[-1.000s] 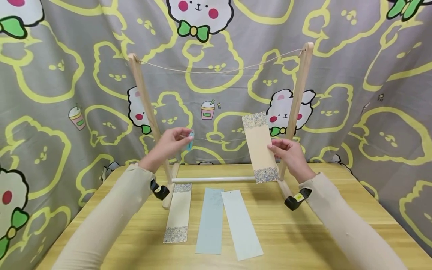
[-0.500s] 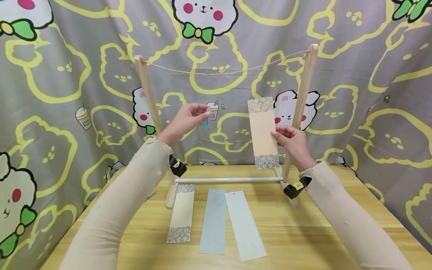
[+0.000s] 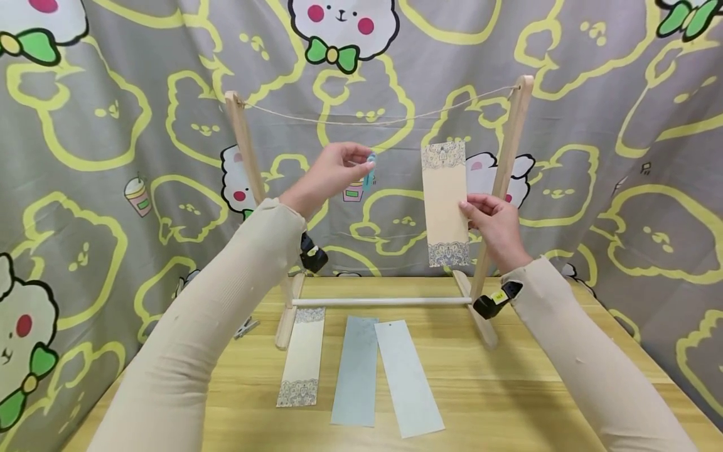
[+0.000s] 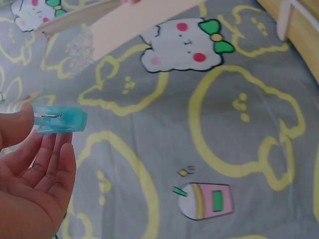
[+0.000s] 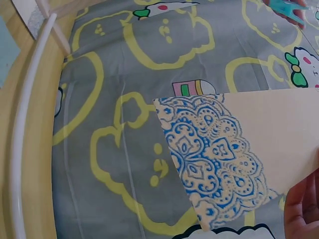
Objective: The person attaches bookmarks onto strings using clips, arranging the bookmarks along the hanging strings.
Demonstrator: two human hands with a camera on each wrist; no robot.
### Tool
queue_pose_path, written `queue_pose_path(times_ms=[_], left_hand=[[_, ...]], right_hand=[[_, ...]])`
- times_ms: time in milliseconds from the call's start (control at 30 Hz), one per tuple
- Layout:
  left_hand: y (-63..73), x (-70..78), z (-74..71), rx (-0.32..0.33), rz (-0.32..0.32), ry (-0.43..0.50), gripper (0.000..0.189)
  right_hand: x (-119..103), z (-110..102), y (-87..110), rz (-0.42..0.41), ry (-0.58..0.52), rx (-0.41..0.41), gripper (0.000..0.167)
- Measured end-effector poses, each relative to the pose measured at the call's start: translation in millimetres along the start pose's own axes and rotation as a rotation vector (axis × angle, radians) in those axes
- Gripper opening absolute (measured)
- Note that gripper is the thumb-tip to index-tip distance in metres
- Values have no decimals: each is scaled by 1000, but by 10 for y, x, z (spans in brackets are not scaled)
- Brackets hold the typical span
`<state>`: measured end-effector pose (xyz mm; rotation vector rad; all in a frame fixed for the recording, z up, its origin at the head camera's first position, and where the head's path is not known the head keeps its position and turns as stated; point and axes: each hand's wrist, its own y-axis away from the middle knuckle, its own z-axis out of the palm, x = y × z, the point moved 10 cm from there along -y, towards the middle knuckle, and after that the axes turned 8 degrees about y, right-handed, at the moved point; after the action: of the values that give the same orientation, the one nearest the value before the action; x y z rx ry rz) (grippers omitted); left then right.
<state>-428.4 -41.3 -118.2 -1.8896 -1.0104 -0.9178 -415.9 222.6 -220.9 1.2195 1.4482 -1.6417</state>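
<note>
my left hand (image 3: pixel 334 171) pinches the turquoise clothespin (image 4: pixel 62 120) by one end, seemingly leaving the other free | twine (image 3: pixel 367 123) sags above | my right hand (image 3: pixel 496 225) pinches the lace-patterned card (image 3: pixel 445 204) upright by its edge, likely keeping its face uncovered

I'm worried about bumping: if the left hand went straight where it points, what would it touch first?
The left hand, pinching a turquoise plastic clip, would probably meet the rectangular cream paper card with blue patterned ends in the right hand. Depth is unclear, so it might pass in front or behind.
</note>
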Motion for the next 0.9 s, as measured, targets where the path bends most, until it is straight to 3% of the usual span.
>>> queue_pose_path(times_ms=[133, 400, 700, 900], left_hand=[[-81, 176, 9, 19, 5, -11, 39], [-238, 480, 21, 43, -11, 80, 35], [-394, 644, 13, 46, -65, 130, 31], [-463, 793, -12, 73, -46, 149, 25]], right_hand=[[-50, 10, -38, -1, 1, 14, 6], [-171, 4, -115, -22, -23, 68, 6], [-172, 20, -167, 1, -132, 96, 8], [-188, 61, -193, -3, -199, 107, 12]])
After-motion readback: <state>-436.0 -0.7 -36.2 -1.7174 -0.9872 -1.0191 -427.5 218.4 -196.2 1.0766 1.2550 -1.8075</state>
